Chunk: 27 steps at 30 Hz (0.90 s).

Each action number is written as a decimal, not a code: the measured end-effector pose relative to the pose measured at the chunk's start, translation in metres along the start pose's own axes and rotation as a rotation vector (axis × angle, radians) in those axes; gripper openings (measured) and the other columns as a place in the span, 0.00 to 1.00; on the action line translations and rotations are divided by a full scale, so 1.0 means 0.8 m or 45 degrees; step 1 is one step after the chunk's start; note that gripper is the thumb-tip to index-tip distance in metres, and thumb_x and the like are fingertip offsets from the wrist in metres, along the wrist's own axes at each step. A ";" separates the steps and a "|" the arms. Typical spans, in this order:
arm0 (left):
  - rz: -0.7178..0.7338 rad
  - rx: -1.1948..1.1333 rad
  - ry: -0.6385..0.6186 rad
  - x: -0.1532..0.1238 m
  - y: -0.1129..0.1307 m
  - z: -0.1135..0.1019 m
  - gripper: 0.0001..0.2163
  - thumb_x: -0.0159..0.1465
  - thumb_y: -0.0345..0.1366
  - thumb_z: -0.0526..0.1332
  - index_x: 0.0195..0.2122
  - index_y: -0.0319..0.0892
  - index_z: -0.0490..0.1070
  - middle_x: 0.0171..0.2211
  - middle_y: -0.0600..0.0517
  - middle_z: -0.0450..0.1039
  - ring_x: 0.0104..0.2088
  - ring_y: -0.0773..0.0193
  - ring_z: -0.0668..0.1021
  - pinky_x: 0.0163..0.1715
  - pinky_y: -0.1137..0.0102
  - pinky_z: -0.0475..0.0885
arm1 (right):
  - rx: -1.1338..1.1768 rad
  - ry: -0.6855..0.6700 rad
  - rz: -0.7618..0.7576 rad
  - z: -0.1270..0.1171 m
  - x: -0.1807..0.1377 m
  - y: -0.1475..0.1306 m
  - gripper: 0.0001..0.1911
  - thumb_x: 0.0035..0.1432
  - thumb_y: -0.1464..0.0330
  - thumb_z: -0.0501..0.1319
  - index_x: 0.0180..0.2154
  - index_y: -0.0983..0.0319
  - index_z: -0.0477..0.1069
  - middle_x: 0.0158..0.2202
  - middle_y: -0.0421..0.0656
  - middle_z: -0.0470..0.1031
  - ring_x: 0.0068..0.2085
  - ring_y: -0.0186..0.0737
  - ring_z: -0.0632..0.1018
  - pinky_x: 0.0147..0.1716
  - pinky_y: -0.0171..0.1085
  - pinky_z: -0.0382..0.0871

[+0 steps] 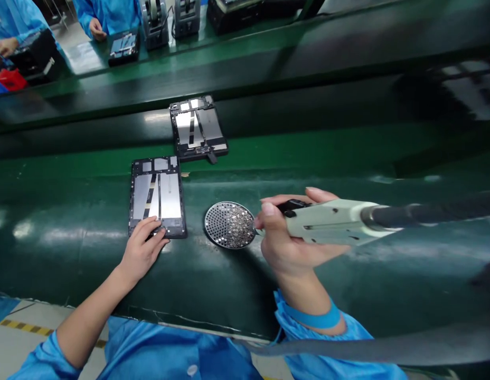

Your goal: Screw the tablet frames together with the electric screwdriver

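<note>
My right hand (286, 240) is wrapped around a pale green electric screwdriver (332, 221), which lies nearly level with its tip pointing left. That tip is at the right rim of a round metal dish (219, 224) full of holes, with many small screws (241, 227) heaped on its right half. To the left, my left hand (142, 250) rests its spread fingers on the lower edge of an opened tablet (169, 195). The tablet lies flat, showing grey battery panels and dark ribbon cables. Whether the screwdriver tip carries a screw is too small to tell.
A second opened tablet (207, 126) lies behind the first on the green work surface (328, 153). Across a raised ledge (245, 63), two people in blue sleeves have their hands near another opened device (124, 47). Grey dispensers (153, 24) stand there. A dark cable (439, 208) trails right from the screwdriver.
</note>
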<state>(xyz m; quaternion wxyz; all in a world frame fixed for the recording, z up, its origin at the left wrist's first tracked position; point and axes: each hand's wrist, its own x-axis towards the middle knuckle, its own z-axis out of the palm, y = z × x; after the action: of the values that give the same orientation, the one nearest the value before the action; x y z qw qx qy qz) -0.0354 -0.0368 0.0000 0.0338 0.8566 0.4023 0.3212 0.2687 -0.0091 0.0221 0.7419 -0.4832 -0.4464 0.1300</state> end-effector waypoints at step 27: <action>-0.436 0.395 -0.014 0.013 -0.233 -0.104 0.11 0.74 0.43 0.63 0.48 0.43 0.82 0.55 0.40 0.82 0.61 0.43 0.80 0.68 0.41 0.74 | -0.131 -0.139 0.121 -0.014 -0.013 0.012 0.27 0.58 0.58 0.78 0.53 0.57 0.73 0.37 0.41 0.85 0.29 0.42 0.84 0.34 0.46 0.84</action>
<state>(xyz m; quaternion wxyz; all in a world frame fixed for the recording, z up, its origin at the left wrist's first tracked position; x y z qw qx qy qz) -0.2031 0.0794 0.0123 -0.0422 0.7724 0.5863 0.2404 0.2739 -0.0182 0.0071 0.6837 -0.5334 -0.4687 0.1684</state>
